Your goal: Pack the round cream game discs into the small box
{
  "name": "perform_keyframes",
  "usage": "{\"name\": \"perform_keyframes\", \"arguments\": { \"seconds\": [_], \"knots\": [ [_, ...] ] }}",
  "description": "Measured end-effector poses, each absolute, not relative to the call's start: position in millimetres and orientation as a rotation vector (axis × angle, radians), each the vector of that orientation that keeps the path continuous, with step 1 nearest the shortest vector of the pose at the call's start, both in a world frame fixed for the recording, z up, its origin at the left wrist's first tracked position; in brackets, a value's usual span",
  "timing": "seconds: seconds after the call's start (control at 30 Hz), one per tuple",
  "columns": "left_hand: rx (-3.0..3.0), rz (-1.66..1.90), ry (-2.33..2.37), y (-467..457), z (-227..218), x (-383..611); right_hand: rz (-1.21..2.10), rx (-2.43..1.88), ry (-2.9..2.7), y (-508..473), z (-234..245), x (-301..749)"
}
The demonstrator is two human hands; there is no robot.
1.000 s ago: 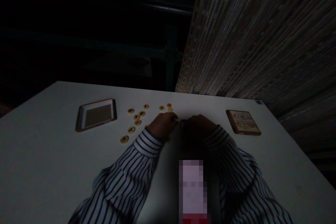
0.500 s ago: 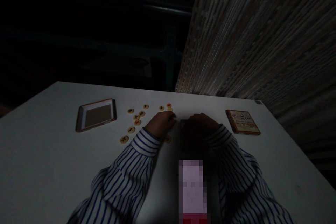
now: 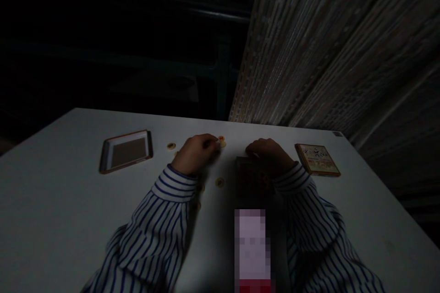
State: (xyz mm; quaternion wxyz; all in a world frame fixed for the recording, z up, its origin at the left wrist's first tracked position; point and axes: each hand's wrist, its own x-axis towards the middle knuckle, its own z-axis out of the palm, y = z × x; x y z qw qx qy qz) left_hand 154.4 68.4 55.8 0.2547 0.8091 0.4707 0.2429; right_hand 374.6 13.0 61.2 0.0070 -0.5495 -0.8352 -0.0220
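Left hand curled, seemingly pinching a round piece, right hand curled on dark board, grip unclear

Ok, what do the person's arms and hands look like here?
Both arms wear long shirt sleeves, white with thin dark-blue stripes: the left sleeve and right sleeve each end in a striped cuff. The left hand and right hand are bare, ungloved; no ring or watch shows in the dim light.
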Motion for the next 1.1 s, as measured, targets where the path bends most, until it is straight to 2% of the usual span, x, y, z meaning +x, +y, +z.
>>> {"name": "perform_keyframes", "arguments": {
  "seconds": [0.5,1.1],
  "knots": [
    [2.148,0.702,1.479,86.4,58.0,123.7,-0.177,-1.7,-2.531,13.4,57.1,368.9],
    [2.404,0.292,1.501,94.8,23.2,122.8,0.014,-1.634,-2.798,65.6,54.0,312.8]
  ]
}}
